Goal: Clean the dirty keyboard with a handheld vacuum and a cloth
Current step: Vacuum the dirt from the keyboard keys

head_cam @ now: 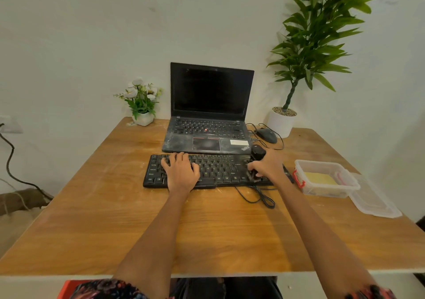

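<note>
A black, dusty keyboard [220, 169] lies on the wooden table [161, 229] in front of a laptop. My left hand [180, 172] rests flat on the keyboard's left half, fingers spread over the keys. My right hand [268, 166] is closed around a small black handheld vacuum [258, 154], its lower end pressed onto the keys at the keyboard's right side. A yellow cloth [320, 178] lies inside a clear plastic box [345, 187] to the right of the keyboard.
A dusty open laptop [210, 115] stands behind the keyboard. A wired mouse [266, 135] and a white plant pot [281, 123] sit at back right, a small flower pot [143, 117] at back left. The box lid [372, 198] lies near the right edge. A cable [259, 196] loops below the keyboard.
</note>
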